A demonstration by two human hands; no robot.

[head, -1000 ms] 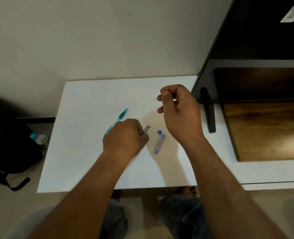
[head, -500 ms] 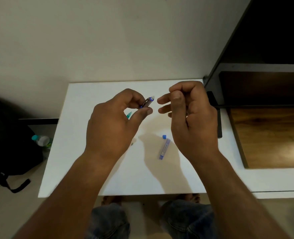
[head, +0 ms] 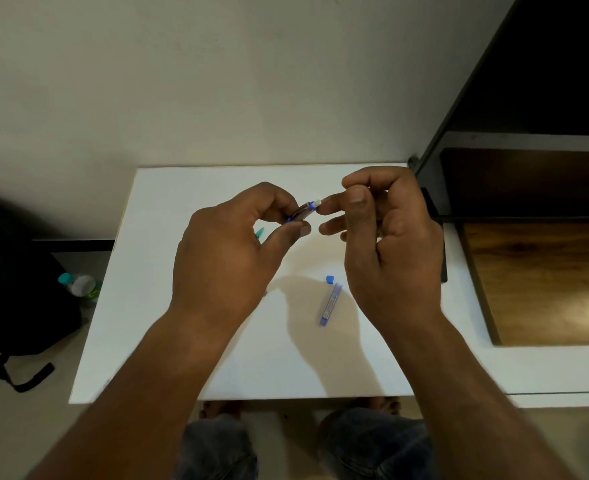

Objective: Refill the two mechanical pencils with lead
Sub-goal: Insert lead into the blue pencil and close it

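Most of the blue pencil (head: 305, 210) is hidden inside the left grip (head: 224, 251), which clasps it above the tabletop (head: 182, 323) near its far edge; its white end pokes out. The right grip (head: 390, 244) pinches thumb to forefinger beside that end; whether it holds lead I cannot tell. Only the teal pencil (head: 259, 233) tip shows behind the left grip. The lead case (head: 330, 304) and blue cap (head: 329, 279) lie mid-tabletop.
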